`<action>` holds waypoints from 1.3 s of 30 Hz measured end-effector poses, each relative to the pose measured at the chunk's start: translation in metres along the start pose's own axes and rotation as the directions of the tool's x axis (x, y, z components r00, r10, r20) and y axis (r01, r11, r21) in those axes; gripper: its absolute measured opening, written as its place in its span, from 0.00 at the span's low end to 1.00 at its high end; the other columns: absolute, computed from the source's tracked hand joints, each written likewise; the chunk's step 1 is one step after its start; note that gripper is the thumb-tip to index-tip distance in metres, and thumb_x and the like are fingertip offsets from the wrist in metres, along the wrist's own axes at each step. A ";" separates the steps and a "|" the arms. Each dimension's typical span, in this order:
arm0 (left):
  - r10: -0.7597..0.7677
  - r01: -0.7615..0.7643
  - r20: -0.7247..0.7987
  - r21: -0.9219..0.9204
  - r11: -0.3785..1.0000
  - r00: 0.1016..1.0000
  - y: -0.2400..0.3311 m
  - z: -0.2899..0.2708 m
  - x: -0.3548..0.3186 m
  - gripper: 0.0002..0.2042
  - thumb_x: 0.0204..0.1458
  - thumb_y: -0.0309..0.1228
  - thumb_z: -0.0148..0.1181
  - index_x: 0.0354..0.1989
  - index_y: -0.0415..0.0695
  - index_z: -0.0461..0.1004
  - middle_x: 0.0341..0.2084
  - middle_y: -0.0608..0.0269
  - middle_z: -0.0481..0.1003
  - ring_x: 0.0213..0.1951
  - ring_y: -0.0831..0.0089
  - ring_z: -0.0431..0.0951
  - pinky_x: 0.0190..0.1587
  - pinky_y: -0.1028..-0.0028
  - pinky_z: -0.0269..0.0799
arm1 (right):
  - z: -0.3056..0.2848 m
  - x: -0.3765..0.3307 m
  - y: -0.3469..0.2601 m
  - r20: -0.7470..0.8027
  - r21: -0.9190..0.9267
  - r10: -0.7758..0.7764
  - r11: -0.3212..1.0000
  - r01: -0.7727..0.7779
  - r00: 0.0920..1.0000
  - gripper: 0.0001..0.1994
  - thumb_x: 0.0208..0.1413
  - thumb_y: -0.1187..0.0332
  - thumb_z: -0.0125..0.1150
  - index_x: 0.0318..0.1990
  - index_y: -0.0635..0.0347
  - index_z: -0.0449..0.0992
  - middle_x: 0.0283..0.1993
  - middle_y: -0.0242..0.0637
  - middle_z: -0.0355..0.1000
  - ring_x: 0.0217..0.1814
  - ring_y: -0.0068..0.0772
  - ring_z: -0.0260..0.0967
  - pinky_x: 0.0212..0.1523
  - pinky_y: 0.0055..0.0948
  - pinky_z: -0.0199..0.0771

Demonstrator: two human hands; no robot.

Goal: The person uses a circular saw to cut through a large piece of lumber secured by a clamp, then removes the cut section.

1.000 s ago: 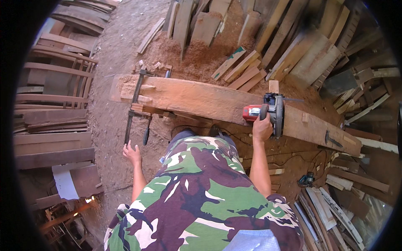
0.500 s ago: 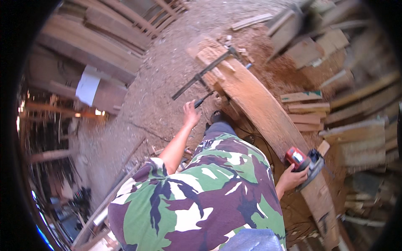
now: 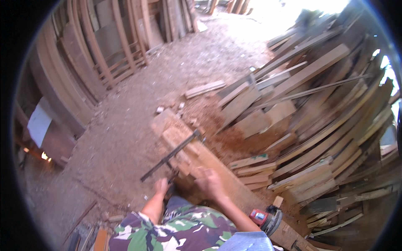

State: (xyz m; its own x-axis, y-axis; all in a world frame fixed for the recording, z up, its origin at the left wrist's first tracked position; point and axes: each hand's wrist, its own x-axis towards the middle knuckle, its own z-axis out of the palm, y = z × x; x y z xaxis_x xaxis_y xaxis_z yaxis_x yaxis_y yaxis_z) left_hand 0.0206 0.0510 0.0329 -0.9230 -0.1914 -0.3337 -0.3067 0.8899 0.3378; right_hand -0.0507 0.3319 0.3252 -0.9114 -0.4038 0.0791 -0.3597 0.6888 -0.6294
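A bar clamp lies across small wood pieces at the far end of a long plank. My left hand is closed at the clamp's dark screw handle, below the bar. Over the plank's near-left edge, close to the clamped pieces, hovers my right hand; its fingers are smeared by motion, and nothing clearly shows in them. A red and black power tool with a round base rests on the plank's near end, beside my right forearm.
Stacked boards and offcuts crowd the right side. Sawdust lies heaped beyond the plank, next to a short stack of cut pieces. Tall boards and frames lean at the left, one with a white sheet.
My right hand has let go of the power tool and moved forward along the plank toward the clamp. The tool stays on the plank. My left hand remains at the clamp handle; the view has shifted.
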 end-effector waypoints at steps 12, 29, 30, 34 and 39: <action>0.071 0.369 0.746 -0.407 0.836 0.662 -0.060 0.009 0.059 0.16 0.52 0.47 0.78 0.31 0.48 0.82 0.25 0.63 0.82 0.28 0.65 0.84 0.35 0.64 0.82 | 0.135 0.088 -0.008 0.180 -0.211 0.026 0.977 0.013 0.983 0.23 0.63 0.61 0.64 0.62 0.59 0.69 0.55 0.57 0.70 0.58 0.64 0.74 0.56 0.53 0.79; 0.178 0.056 0.490 -0.425 0.904 0.853 -0.058 0.001 0.043 0.25 0.50 0.45 0.79 0.48 0.41 0.78 0.30 0.56 0.82 0.28 0.66 0.84 0.31 0.64 0.81 | 0.133 0.081 0.000 0.191 -0.179 0.063 0.983 -0.029 0.980 0.22 0.66 0.61 0.63 0.63 0.58 0.70 0.54 0.56 0.70 0.56 0.64 0.74 0.55 0.54 0.80; 0.160 -0.014 0.332 -0.402 0.915 0.929 -0.052 -0.009 0.029 0.28 0.46 0.47 0.81 0.47 0.40 0.77 0.36 0.49 0.82 0.38 0.53 0.84 0.41 0.56 0.80 | 0.129 0.080 -0.006 0.187 -0.167 0.078 0.985 -0.047 0.979 0.22 0.66 0.61 0.63 0.63 0.58 0.70 0.53 0.56 0.70 0.56 0.64 0.74 0.55 0.54 0.80; 0.158 -0.115 0.075 -0.403 0.908 0.985 -0.043 -0.023 0.007 0.28 0.40 0.50 0.84 0.40 0.43 0.77 0.38 0.45 0.84 0.44 0.43 0.85 0.47 0.49 0.79 | 0.124 0.078 -0.006 0.202 -0.152 0.104 0.986 -0.074 0.974 0.23 0.65 0.61 0.63 0.64 0.60 0.70 0.53 0.57 0.70 0.56 0.65 0.74 0.55 0.55 0.79; 0.224 -0.126 0.091 -0.599 0.791 0.970 -0.049 -0.021 0.017 0.23 0.42 0.46 0.84 0.35 0.44 0.79 0.29 0.57 0.82 0.31 0.66 0.82 0.37 0.60 0.79 | 0.147 0.074 0.023 0.112 -0.189 0.032 0.982 -0.010 0.993 0.22 0.65 0.62 0.63 0.63 0.60 0.71 0.53 0.60 0.69 0.55 0.67 0.73 0.54 0.56 0.79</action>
State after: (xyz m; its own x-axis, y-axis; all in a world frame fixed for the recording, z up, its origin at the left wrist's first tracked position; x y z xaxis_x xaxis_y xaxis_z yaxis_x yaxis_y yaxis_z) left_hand 0.0149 -0.0045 0.0286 -0.9431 0.0510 -0.3287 -0.2655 0.4797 0.8363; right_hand -0.0973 0.2298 0.2028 -0.8943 -0.4466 -0.0278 -0.3819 0.7941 -0.4727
